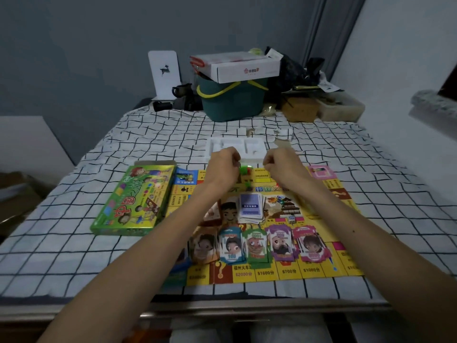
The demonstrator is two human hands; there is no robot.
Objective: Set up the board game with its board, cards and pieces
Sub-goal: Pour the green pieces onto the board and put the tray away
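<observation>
The yellow game board [321,271] lies flat on the checked cloth. Several stacks of play money [256,245] stand in a row near its front edge. A blue-backed card deck [250,206] sits at its middle, with a small white die [291,218] to the right. Both my hands reach over the far edge of the board. My left hand [223,160] has curled fingers against small green pieces [244,169]. My right hand [278,160] is curled too; what it holds is hidden. A loose green piece [248,185] lies below them.
The green game box lid [131,201] lies left of the board. A white plastic insert tray [217,144] sits just beyond my hands. Farther back stand a dark green bucket [232,102] topped by a white carton [244,66], a white stand [165,73], and clutter at right.
</observation>
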